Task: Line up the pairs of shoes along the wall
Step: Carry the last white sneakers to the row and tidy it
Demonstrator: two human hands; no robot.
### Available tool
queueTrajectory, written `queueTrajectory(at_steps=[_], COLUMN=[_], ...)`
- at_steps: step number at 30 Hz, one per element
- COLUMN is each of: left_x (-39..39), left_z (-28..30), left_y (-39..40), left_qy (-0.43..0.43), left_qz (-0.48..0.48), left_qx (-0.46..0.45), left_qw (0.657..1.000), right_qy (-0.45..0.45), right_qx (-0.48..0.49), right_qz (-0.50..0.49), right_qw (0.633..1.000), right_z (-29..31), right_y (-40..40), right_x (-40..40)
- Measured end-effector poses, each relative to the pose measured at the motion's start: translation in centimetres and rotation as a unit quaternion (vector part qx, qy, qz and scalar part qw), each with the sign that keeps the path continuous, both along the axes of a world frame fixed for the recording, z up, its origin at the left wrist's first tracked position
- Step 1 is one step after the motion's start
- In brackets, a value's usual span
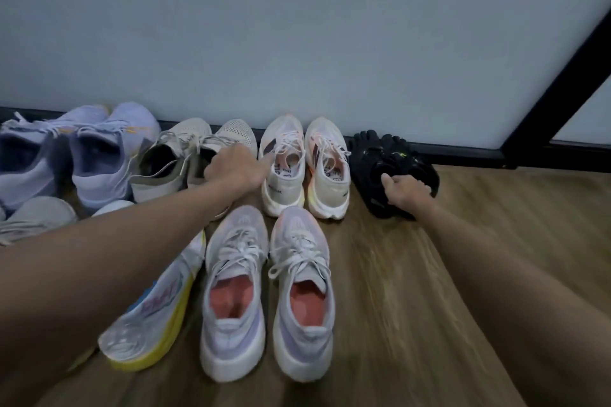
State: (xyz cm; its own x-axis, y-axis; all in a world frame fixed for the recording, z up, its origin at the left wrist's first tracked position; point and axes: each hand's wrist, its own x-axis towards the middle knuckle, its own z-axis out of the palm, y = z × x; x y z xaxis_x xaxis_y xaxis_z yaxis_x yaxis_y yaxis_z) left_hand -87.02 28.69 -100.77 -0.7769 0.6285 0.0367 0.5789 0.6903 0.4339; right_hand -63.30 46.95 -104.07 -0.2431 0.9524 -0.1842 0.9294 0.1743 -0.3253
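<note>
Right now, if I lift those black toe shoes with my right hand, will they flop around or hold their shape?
Probably floppy: the black toe shoes look thin-soled and slumped together. Likely light, since your right hand grips both at once.

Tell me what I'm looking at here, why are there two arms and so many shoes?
The picture comes from a camera worn on a person's head, looking down, so the two arms are that person's own. No robot is here.

Shoes stand on a wooden floor by a pale wall. Along the wall, from the left: a lilac pair, a beige pair, a white-and-orange pair and a black toe-shoe pair.

The right hand grips the black pair at its near edge. The left hand reaches over the beige pair toward the white-and-orange pair; what it holds, if anything, is hidden.

Nearer the camera sit a grey pair with pink insides and a yellow-soled shoe on its side, not yet at the wall.
</note>
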Motion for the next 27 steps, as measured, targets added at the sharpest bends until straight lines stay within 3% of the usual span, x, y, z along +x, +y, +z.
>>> queueTrajectory(at_steps=[1, 3, 6, 9, 13, 16, 19, 24, 27], left_x=[0.3, 1.7, 5.1, 7.2, 6.9, 7.2, 7.4, 7.3, 5.7], left_z=[-0.5, -1.6, -3.0, -3.8, -3.3, -2.9, -2.6, -3.2, -2.7], left_y=[1.4, 3.5, 5.3, 6.7, 6.1, 5.7, 6.5, 5.9, 4.0], left_qy=[-0.009, 0.073, 0.185, 0.149, 0.145, 0.166, 0.176, 0.201, 0.151], left_qz=[0.009, -0.011, -0.140, -0.266, -0.335, -0.344, -0.323, -0.324, -0.363], left_qx=[0.010, 0.016, 0.041, 0.030, -0.035, -0.121, -0.112, -0.109, -0.028], left_qw=[1.000, 0.997, 0.972, 0.952, 0.930, 0.916, 0.923, 0.918, 0.919], right_qy=[-0.005, 0.014, 0.058, 0.122, 0.166, 0.188, 0.211, 0.178, 0.071], right_qx=[0.000, -0.006, 0.001, 0.035, 0.046, 0.053, 0.063, 0.050, -0.006], right_qz=[-0.011, -0.052, -0.095, -0.126, -0.133, -0.137, -0.114, -0.028, -0.003], right_qw=[1.000, 0.999, 0.994, 0.984, 0.976, 0.971, 0.969, 0.982, 0.997], right_z=[-0.2, -0.5, -0.8, -1.0, -1.1, -1.4, -1.7, -1.1, 0.4], right_y=[0.5, 1.2, 1.6, 1.6, 0.6, -0.7, -1.7, -2.0, -2.2], right_x=[-0.2, -0.6, -1.1, -1.0, -1.9, -3.2, -3.2, -2.1, -3.3])
